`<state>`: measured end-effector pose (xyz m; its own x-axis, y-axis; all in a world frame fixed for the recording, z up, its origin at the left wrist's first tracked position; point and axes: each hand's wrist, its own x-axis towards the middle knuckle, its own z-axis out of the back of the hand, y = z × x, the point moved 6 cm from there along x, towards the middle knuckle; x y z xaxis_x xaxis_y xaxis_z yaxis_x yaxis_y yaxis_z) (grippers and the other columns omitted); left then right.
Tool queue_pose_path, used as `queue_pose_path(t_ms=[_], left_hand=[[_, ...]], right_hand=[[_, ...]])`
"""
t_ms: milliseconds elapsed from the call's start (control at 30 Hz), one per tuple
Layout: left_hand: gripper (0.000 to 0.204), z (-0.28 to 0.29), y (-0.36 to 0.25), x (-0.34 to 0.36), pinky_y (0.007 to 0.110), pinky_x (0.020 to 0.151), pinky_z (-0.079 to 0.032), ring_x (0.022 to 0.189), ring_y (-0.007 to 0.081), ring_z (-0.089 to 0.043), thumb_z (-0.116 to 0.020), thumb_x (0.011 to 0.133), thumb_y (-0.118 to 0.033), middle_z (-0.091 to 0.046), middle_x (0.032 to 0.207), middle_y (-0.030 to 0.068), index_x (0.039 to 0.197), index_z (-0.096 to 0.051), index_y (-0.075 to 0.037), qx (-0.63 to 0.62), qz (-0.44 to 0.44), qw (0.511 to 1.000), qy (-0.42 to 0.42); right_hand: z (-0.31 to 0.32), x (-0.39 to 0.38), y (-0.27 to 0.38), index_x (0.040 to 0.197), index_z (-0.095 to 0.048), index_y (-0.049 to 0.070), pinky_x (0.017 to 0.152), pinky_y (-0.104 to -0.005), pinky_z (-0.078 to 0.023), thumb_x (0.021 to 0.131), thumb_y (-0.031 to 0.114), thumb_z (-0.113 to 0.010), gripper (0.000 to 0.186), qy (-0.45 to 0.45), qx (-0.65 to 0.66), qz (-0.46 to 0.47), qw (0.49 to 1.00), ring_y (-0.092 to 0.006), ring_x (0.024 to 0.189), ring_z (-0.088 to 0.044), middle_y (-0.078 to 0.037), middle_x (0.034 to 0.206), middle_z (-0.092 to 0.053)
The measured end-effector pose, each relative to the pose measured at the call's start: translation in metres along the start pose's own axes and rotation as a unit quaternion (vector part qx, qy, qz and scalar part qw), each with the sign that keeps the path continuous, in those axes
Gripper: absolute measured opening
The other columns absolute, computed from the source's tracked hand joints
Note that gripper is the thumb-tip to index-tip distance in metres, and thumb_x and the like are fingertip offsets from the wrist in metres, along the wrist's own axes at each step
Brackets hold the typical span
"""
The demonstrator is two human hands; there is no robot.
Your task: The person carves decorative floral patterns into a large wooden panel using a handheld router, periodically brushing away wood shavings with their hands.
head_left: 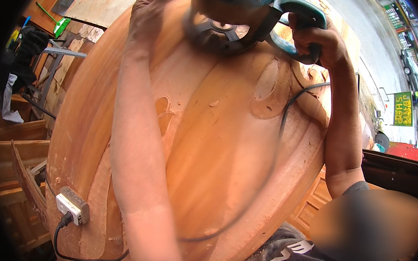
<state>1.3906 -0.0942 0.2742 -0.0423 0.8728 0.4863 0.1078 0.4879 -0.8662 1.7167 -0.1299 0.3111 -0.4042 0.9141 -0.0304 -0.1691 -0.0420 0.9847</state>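
My right hand [322,40] is closed round the blue-green looped handle of a router [238,5], whose round open base is over a large reddish-brown wooden panel [208,120]. At the top edge my left hand [152,5] reaches to the panel's far side, left of the router. Its fingers are mostly cut off by the picture's edge, so their grip does not show. Shallow curved shapes are carved into the wood, with shavings lying about. A black power cord [280,130] loops from beneath my right hand across the panel, passing my left forearm.
At the panel's lower left, a white socket [69,205] on a small wood block holds a black plug. Wooden drawers or frames [20,160] and dark cloth [26,51] are at the left, a green broom [61,27] beyond. A street with a parked car [410,68] runs along the right.
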Motion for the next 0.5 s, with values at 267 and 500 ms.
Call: queue_pose_path(t_ms=[267,500], left_hand=[[0.053,-0.001,0.006,-0.004,0.036,0.104,-0.051,0.118,0.0158,-0.064,-0.058,0.108,-0.049,-0.067,0.129,0.0037,0.139,-0.063,-0.007,-0.001,0.004,1.0,-0.001],[0.055,0.0,0.005,-0.004,0.036,0.105,-0.05,0.12,0.0169,-0.064,-0.057,0.108,-0.05,-0.067,0.13,0.0043,0.14,-0.062,-0.007,-0.001,0.007,1.0,-0.003]], right_hand=[[0.005,0.008,-0.004,0.107,-0.065,-0.001,0.056,-0.0297,-0.046,0.077,0.012,-0.068,0.033,0.008,-0.023,0.019,1.0,-0.0144,0.055,-0.055,-0.003,0.064,-0.056],[0.008,0.016,-0.008,0.11,-0.064,-0.001,0.055,-0.0288,-0.044,0.079,0.012,-0.068,0.034,0.019,-0.01,0.027,0.999,-0.0128,0.055,-0.054,0.0,0.064,-0.052]])
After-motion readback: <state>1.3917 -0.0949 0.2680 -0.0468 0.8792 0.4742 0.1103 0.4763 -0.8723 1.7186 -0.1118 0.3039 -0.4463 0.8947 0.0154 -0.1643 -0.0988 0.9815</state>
